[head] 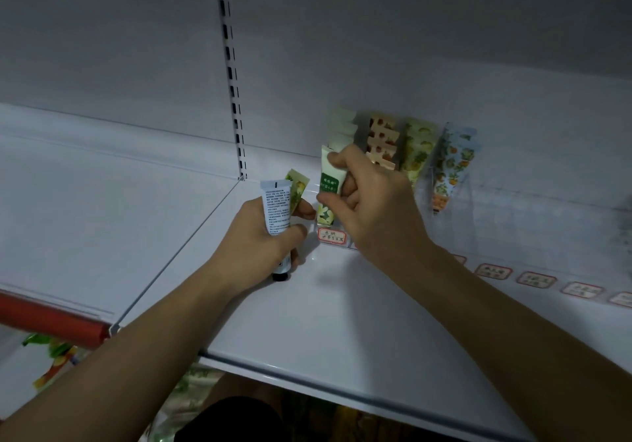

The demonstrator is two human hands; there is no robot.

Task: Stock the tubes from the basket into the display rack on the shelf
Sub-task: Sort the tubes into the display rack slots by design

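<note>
My left hand (pixel 260 239) grips two tubes upright above the shelf: a white tube (pixel 276 210) with small print and a black cap, and a yellow-green patterned tube (pixel 297 186) behind it. To its right, my right hand (pixel 369 202) pinches a white tube with a green label (pixel 327 190) at the leftmost lane of the clear display rack (pixel 458 209). Rows of tubes stand in the rack: pale ones (pixel 342 126), strawberry-patterned ones (pixel 381 140), yellow-green ones (pixel 419 147) and blue ones with oranges (pixel 453 164). The basket is not in view.
The white shelf (pixel 342 322) has a front lip near me and a seam to the neighbouring shelf on the left. A slotted upright (pixel 232 75) runs up the back panel. Red-bordered price labels (pixel 537 279) line the rack's front. A red rail (pixel 51 322) sits lower left.
</note>
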